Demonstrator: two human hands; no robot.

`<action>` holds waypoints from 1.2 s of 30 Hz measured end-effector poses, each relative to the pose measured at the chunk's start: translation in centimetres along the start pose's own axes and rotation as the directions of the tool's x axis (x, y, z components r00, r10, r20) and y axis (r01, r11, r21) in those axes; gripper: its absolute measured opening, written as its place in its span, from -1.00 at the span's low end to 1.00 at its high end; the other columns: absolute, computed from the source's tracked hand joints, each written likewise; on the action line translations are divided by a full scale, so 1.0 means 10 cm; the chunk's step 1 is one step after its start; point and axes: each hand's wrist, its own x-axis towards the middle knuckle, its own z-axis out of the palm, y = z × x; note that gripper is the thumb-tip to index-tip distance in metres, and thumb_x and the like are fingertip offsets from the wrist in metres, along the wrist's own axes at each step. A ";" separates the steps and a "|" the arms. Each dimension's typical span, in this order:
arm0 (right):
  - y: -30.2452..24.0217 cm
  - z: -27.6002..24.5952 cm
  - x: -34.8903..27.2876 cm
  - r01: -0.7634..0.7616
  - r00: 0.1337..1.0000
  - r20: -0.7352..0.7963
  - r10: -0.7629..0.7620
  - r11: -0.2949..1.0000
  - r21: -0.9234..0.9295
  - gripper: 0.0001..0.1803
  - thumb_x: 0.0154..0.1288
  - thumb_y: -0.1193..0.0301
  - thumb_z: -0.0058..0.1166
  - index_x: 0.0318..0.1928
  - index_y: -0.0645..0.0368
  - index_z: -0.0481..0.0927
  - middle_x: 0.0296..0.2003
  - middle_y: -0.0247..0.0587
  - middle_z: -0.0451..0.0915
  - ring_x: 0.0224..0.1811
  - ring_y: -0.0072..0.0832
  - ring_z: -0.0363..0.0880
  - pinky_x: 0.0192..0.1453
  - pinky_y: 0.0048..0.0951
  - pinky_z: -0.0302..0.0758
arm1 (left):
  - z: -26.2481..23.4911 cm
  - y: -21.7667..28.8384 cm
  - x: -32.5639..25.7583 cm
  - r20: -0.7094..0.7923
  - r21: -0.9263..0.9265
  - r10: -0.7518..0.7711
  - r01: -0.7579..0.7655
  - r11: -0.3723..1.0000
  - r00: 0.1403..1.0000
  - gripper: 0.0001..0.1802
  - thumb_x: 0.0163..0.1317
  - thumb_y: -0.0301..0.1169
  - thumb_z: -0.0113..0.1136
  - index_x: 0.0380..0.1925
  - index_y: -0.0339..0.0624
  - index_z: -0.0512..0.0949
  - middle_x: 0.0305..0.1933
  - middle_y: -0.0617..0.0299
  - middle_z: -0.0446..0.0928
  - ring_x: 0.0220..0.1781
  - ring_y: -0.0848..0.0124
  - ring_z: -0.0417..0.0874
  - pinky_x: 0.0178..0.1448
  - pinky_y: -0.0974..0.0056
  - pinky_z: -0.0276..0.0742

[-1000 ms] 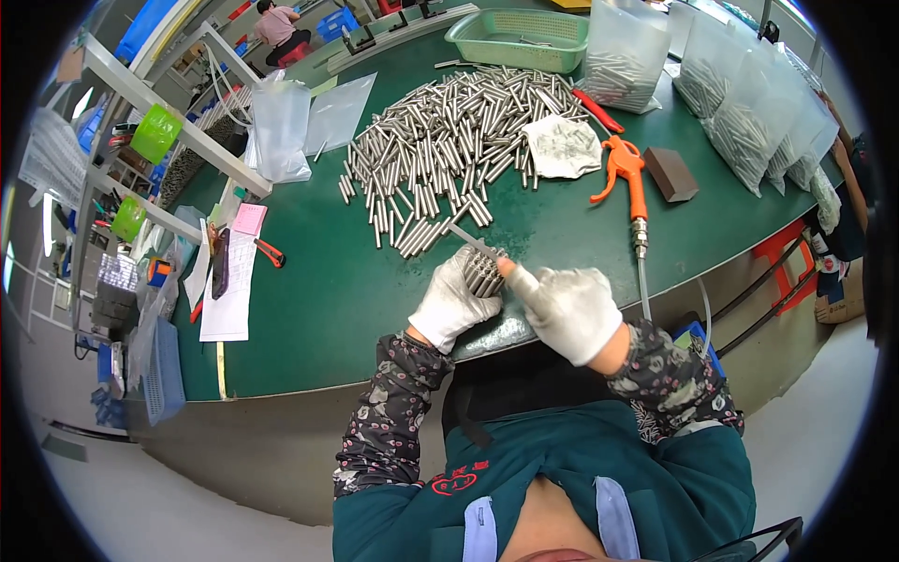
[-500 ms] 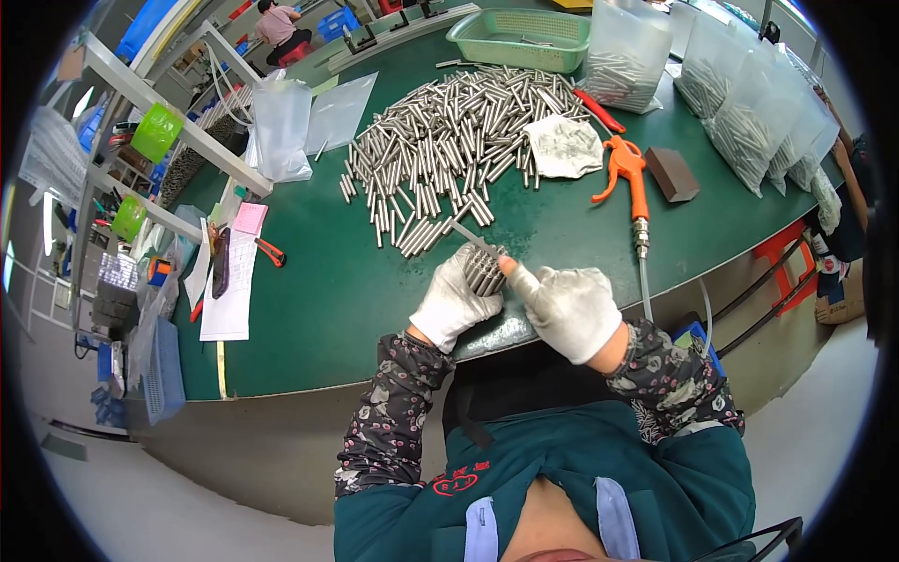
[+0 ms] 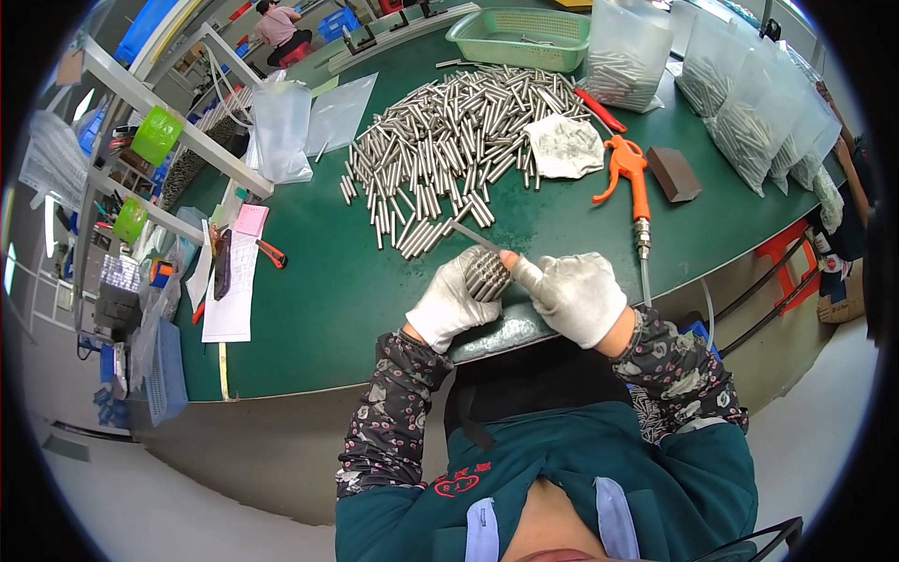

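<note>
My left hand (image 3: 448,304), in a white glove, is closed around a bundle of short metal pins (image 3: 486,274), their ends facing up. Beside it, my gloved right hand (image 3: 579,298) grips a thin, flat grey strip that looks like a file (image 3: 476,236); a bare fingertip presses on it. The strip slants up and left, just past the top of the bundle. Whether it touches the pins I cannot tell. A large heap of loose metal pins (image 3: 440,140) lies on the green table beyond both hands.
Right of the heap are a white rag (image 3: 565,147), an orange air gun (image 3: 627,176), a brown block (image 3: 673,175) and bags of pins (image 3: 744,131). A green basket (image 3: 520,37) stands behind. Papers (image 3: 228,300) and a red cutter (image 3: 272,254) lie left.
The bundle in my left hand has tilted so more pin ends show. My right hand has shifted slightly right, and the strip has moved off the top of the bundle.
</note>
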 end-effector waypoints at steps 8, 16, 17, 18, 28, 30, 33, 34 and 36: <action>0.04 -0.14 -0.18 0.035 0.999 0.035 -0.035 0.999 -0.013 -0.43 -0.07 0.46 0.01 0.09 0.04 0.41 -0.68 -0.38 0.39 -0.70 -0.48 0.42 -0.66 -0.41 0.29 | -0.06 -0.03 -0.04 0.052 -0.103 -0.055 0.061 0.993 0.997 -0.42 -0.23 -0.73 0.16 -0.06 -0.29 0.35 -0.29 0.40 0.44 -0.24 0.63 0.44 -0.13 0.50 0.40; 0.06 0.03 0.06 0.073 0.997 0.007 -0.073 0.997 0.022 -0.47 -0.05 0.46 0.01 0.06 0.04 0.42 -0.67 -0.40 0.41 -0.69 -0.46 0.44 -0.65 -0.40 0.32 | -0.03 0.02 -0.01 0.059 -0.078 -0.077 0.082 0.994 0.995 -0.42 -0.23 -0.73 0.16 -0.07 -0.29 0.35 -0.29 0.39 0.43 -0.23 0.62 0.45 -0.12 0.50 0.41; 0.09 0.04 0.06 0.070 0.997 -0.028 -0.068 0.996 0.064 -0.40 -0.11 0.49 0.04 0.08 0.05 0.39 -0.70 -0.37 0.37 -0.72 -0.41 0.40 -0.66 -0.38 0.29 | -0.01 0.02 -0.02 0.052 -0.148 -0.071 0.078 0.986 0.996 -0.41 -0.23 -0.73 0.17 -0.06 -0.30 0.34 -0.27 0.38 0.43 -0.22 0.61 0.45 -0.11 0.50 0.41; 0.10 0.03 0.04 0.074 0.997 -0.030 -0.072 0.995 0.066 -0.40 -0.11 0.49 0.04 0.08 0.05 0.39 -0.70 -0.37 0.37 -0.72 -0.41 0.40 -0.66 -0.38 0.29 | 0.00 0.03 -0.03 0.036 -0.217 -0.067 0.073 0.973 0.997 -0.40 -0.23 -0.74 0.17 -0.05 -0.30 0.34 -0.26 0.38 0.43 -0.22 0.61 0.45 -0.09 0.50 0.41; 0.07 -0.10 -0.23 0.052 0.998 0.027 -0.052 0.998 0.024 -0.40 -0.09 0.47 0.02 0.11 0.05 0.40 -0.71 -0.38 0.35 -0.73 -0.47 0.40 -0.68 -0.40 0.29 | -0.06 0.03 -0.05 0.065 -0.144 -0.086 0.094 0.985 0.994 -0.44 -0.23 -0.72 0.19 -0.09 -0.29 0.36 -0.27 0.40 0.44 -0.23 0.63 0.43 -0.11 0.51 0.39; 0.08 -0.08 -0.21 0.072 0.997 0.031 -0.072 0.997 0.012 -0.41 -0.09 0.47 0.02 0.10 0.07 0.40 -0.71 -0.38 0.36 -0.72 -0.47 0.40 -0.68 -0.40 0.29 | -0.06 0.05 -0.04 0.081 -0.148 -0.087 0.098 0.984 0.993 -0.45 -0.23 -0.71 0.19 -0.10 -0.28 0.36 -0.28 0.40 0.44 -0.23 0.63 0.43 -0.11 0.51 0.39; 0.12 0.03 -0.11 0.107 0.994 0.016 -0.107 0.994 0.011 -0.38 -0.10 0.46 0.03 0.11 0.08 0.38 -0.70 -0.38 0.36 -0.72 -0.45 0.40 -0.67 -0.39 0.29 | -0.04 0.11 -0.02 0.086 -0.192 -0.099 0.114 0.975 0.991 -0.44 -0.24 -0.71 0.20 -0.10 -0.29 0.37 -0.27 0.40 0.44 -0.23 0.63 0.43 -0.11 0.51 0.39; 0.13 0.05 -0.06 0.123 0.992 -0.005 -0.123 0.992 0.021 -0.35 -0.11 0.46 0.05 0.14 0.07 0.35 -0.70 -0.38 0.36 -0.72 -0.43 0.39 -0.67 -0.38 0.29 | -0.06 0.07 -0.02 0.108 -0.150 -0.101 0.117 0.982 0.989 -0.43 -0.23 -0.71 0.20 -0.09 -0.29 0.37 -0.27 0.41 0.43 -0.23 0.63 0.42 -0.10 0.51 0.39; 0.12 0.04 -0.02 0.112 0.993 -0.049 -0.110 0.993 0.040 -0.36 -0.12 0.48 0.05 0.12 0.08 0.36 -0.70 -0.37 0.37 -0.72 -0.44 0.39 -0.67 -0.39 0.29 | -0.06 0.06 -0.04 0.127 -0.106 -0.103 0.116 0.988 0.987 -0.43 -0.23 -0.71 0.21 -0.08 -0.29 0.37 -0.27 0.41 0.43 -0.22 0.63 0.42 -0.09 0.50 0.39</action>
